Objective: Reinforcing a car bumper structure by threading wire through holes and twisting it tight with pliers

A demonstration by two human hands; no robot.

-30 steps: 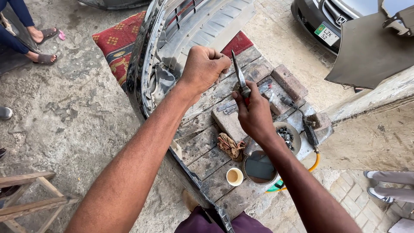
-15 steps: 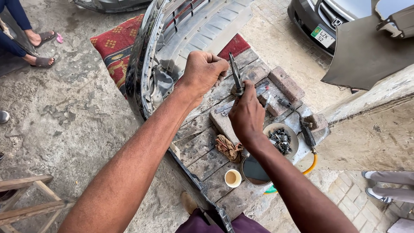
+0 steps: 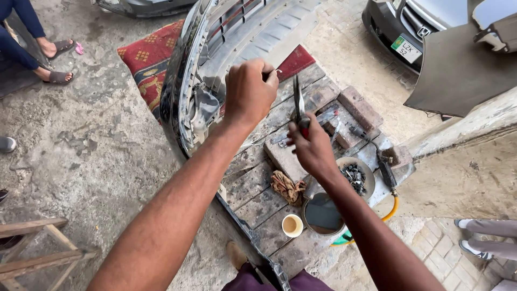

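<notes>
My left hand (image 3: 249, 91) is closed in a fist, pinching a thin piece of wire that sticks out by the thumb. My right hand (image 3: 311, 146) grips red-handled pliers (image 3: 298, 102) with the jaws pointing up, just right of the left fist. Both hands hover above a grey car bumper (image 3: 215, 64) that lies on the ground and runs from the top of the view down towards me.
Brick paving under the hands holds a round dish of dark screws (image 3: 355, 175), a dark pan (image 3: 322, 213), a small cup (image 3: 292, 225), a rag (image 3: 287, 187) and a torch with a yellow hose (image 3: 386, 175). A red patterned cushion (image 3: 148, 56), parked car (image 3: 409, 27), wooden stool (image 3: 32, 248) and other people's feet surround.
Both hands have risen and shifted slightly left over the bumper. The pliers' jaws have moved closer to the left fist, where the wire end now shows.
</notes>
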